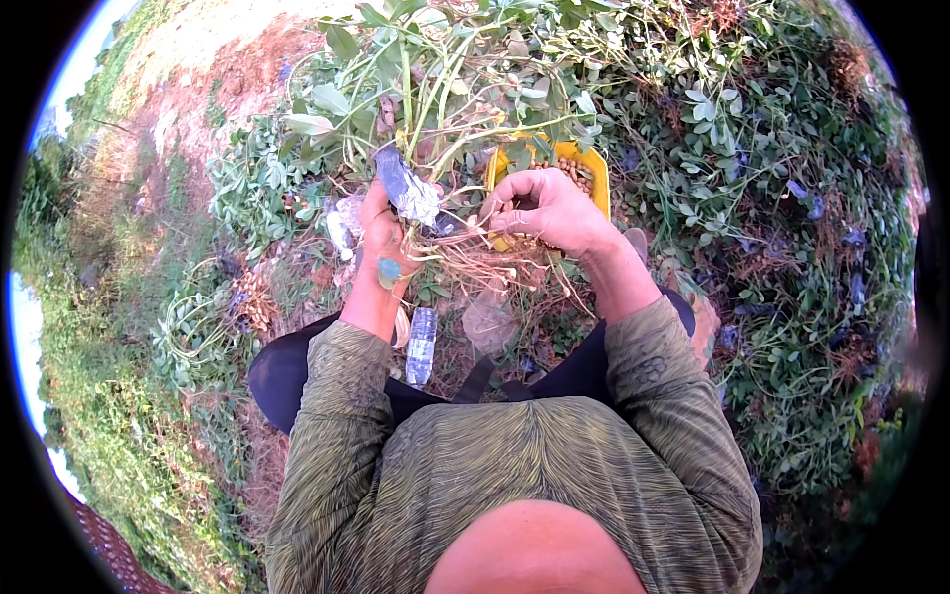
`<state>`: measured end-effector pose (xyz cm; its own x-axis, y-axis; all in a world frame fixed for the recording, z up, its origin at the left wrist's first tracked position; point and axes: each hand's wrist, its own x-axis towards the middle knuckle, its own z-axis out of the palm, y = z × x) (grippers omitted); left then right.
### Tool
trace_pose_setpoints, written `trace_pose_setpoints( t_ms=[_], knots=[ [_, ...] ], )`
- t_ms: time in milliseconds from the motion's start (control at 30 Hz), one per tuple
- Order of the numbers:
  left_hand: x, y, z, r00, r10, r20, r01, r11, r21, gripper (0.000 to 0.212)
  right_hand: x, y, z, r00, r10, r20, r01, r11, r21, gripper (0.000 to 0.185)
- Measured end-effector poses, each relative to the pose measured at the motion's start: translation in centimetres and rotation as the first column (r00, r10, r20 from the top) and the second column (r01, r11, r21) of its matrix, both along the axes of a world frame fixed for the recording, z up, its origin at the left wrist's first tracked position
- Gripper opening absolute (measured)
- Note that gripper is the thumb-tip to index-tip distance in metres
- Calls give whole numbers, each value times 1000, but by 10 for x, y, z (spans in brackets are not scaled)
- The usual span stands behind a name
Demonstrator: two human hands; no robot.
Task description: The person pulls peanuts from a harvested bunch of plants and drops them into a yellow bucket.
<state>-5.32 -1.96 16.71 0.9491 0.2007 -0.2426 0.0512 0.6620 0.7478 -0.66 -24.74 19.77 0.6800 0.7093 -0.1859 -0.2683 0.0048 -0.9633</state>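
Observation:
My left hand (386, 241) grips the base of an uprooted peanut plant (434, 96), its leafy stems pointing away from me and its thin roots hanging towards me. A torn piece of silver-and-black plastic film (410, 189) clings to the stems over that hand. At the roots, my right hand (549, 211) has its thumb and fingertips brought together; whether a pod is between them cannot be made out. Behind and below this hand stands a yellow plastic container (600, 174) holding peanut pods (571, 172).
A clear plastic bottle (421, 345) lies on the ground between my legs. Pulled peanut plants (742, 185) with bits of film are heaped along the right. Another plant (193, 327) with a cluster of pods (254, 299) lies at the left. Crumpled clear plastic (345, 223) is beside my left hand.

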Motion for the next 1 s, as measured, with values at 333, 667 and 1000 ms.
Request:
trace_pose_setpoints(
  t_ms=[333,667,1000],
  knots=[
    [4,0,-9,984,-50,169,51,999,1,30,1,-8,12,993,-39,-107,69,954,293,18],
    [4,-15,20,1000,-13,16,11,994,106,33,-11,2,9,977,-104,-185,169,908,383,15],
    [8,-13,22,993,-22,-114,-11,960,-281,26,-12,5,15,997,-66,-47,80,892,444,11]
  ],
)
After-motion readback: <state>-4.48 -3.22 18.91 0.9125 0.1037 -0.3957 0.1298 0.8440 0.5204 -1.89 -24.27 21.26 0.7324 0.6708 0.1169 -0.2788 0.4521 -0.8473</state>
